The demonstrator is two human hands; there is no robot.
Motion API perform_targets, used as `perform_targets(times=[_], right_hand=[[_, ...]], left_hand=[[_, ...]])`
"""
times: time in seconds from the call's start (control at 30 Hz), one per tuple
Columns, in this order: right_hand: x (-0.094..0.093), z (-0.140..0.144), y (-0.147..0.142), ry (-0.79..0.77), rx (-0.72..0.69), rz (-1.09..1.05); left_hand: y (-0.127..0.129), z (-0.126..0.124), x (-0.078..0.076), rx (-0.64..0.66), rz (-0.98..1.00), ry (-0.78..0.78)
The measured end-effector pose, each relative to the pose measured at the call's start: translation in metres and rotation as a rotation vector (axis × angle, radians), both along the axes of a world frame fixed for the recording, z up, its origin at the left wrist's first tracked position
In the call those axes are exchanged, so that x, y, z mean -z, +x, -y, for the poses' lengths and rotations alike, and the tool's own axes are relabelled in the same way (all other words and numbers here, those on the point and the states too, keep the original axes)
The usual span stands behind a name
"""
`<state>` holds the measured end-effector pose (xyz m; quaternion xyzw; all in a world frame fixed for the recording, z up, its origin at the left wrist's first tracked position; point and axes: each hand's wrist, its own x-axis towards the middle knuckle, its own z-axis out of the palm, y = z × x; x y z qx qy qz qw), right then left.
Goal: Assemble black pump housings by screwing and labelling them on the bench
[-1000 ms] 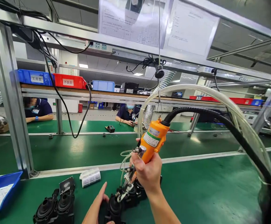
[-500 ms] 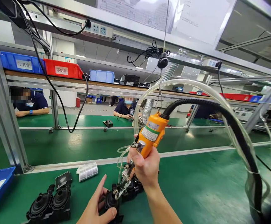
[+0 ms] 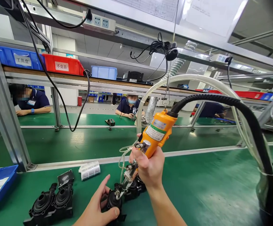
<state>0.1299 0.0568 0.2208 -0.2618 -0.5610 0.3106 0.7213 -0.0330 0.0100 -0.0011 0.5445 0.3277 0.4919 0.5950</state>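
Note:
My right hand (image 3: pixel 150 166) is wrapped around an orange powered screwdriver (image 3: pixel 155 131), which hangs tilted from a hook and cord. Its metal nose points down and to the left, and the tip meets the top of a round black pump housing (image 3: pixel 113 201). My left hand (image 3: pixel 95 205) holds that housing from the left, with the thumb along its near side and the index finger raised. Partly hidden behind the tool's nose stand more black housings (image 3: pixel 134 189). To the left, a pair of black pump housings (image 3: pixel 42 203) sits on the green bench.
A roll of labels (image 3: pixel 90 170) lies behind my left hand. The blue tray (image 3: pixel 8 186) with papers is at far left. A thick black hose (image 3: pixel 254 122) and clear tubing (image 3: pixel 195 78) arch rightward. Coworkers sit beyond the metal frame (image 3: pixel 9 94); bins (image 3: pixel 62 64) line the shelf.
The view has shifted slightly, so the screwdriver and hoses appear a little farther right. Both hands keep their holds, and the tip stays at the same housing.

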Motion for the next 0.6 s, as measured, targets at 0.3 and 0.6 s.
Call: perform_targets(times=[0.3,0.6], right_hand=[[0.001,-0.004,0.001,-0.031,-0.031,0.004],[0.01,0.006,-0.018,-0.025,-0.059,0.105]], left_hand=[[-0.002,0.007,-0.023,0.009,-0.037,-0.074],[-0.001,0.014,-0.032,-0.057,-0.086,-0.11]])
